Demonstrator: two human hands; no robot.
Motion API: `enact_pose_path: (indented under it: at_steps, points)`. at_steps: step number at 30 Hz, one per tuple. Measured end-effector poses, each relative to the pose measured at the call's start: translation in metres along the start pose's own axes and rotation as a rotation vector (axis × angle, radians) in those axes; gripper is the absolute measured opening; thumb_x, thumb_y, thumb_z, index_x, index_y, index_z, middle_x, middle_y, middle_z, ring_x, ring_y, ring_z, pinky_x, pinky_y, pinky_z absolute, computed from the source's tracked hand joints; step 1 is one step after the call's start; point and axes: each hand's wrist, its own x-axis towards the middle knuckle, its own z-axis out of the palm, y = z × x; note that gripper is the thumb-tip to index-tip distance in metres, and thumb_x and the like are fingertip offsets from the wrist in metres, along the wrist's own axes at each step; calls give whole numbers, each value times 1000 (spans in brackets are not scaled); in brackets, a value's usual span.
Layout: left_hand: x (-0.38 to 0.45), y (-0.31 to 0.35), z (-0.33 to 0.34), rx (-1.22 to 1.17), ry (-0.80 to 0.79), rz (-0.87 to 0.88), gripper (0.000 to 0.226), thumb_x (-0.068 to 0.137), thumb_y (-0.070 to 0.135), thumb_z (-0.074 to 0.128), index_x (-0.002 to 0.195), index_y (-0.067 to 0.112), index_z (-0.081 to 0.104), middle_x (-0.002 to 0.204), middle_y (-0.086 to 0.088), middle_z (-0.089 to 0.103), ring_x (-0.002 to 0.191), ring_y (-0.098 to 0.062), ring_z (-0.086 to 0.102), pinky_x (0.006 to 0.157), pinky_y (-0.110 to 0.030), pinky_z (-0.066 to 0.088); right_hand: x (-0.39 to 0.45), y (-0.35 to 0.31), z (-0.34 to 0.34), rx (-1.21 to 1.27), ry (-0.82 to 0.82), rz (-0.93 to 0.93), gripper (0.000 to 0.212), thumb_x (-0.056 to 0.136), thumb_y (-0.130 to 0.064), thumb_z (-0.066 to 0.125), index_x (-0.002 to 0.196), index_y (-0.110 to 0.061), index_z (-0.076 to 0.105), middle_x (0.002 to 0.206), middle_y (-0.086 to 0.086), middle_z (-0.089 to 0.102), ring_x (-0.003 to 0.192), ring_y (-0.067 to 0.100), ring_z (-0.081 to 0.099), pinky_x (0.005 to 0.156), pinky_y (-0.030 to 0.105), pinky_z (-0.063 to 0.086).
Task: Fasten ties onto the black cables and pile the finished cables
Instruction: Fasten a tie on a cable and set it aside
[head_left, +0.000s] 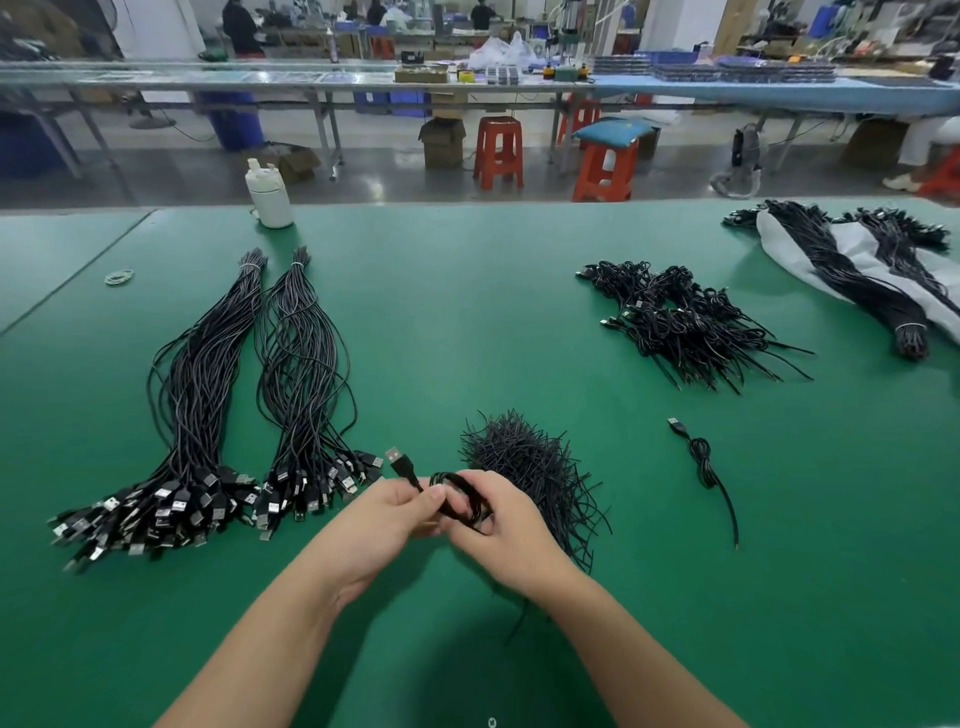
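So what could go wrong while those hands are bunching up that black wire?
The coiled black cable is held only by the left hand and right hand, so a loosened grip might let it spring open. The heap of thin black twist ties lies right behind the right hand and could get knocked or snagged. One single tied black cable lies apart from the finished pile and may be forgotten.

Both forearms bare, entering from the lower edge and converging toward the centre. Left hand (387, 512) positioned palm inward, fingers curled, thumb and forefinger pinching the coiled cable (460, 499) near its plug end. Right hand (506, 530) set directly opposite, back of hand facing up, fingers curled around the same coil from the right. Fingertips of both hands touching or nearly touching at the coil. Wrists roughly level, raised slightly above the desk (467, 322).
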Motion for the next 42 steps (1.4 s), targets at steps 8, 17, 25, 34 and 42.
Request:
enact_pose_path:
  at_steps: [8,17,25,34,42]
  points:
    - [1,-3,19,693,459,186,23,97,39,54,87,21,63,87,4,59,81,-15,59,77,-30,44,-6,-12,5,-455,-55,-42,23,106,-32,34,122,-17,42,109,2,40,79,34,56,63,39,32]
    - [15,-3,8,646,384,198,19,86,36,72,72,27,63,54,10,55,55,0,51,55,-14,39,-6,-22,1,-300,-176,61,30,104,-19,35,129,-13,50,117,8,60,101,29,62,88,45,51]
    - [34,7,5,744,317,195,23,92,36,66,73,24,66,57,7,59,52,-5,47,52,-17,34,-9,-14,4,-8,-151,146,31,107,-39,28,120,-23,51,88,-9,57,63,0,47,75,39,50]
    - [52,-2,11,-89,90,18,48,98,51,48,99,5,64,73,-7,56,51,-13,40,47,-27,36,-3,4,-13,2,23,248,31,107,-34,32,85,-16,43,69,1,51,58,16,51,65,38,46]
    - [59,-44,43,885,166,185,11,96,38,57,100,30,64,95,12,61,88,-11,59,81,-29,48,9,19,-47,225,178,411,35,107,-37,30,84,-14,43,51,-7,41,45,14,53,75,49,50]
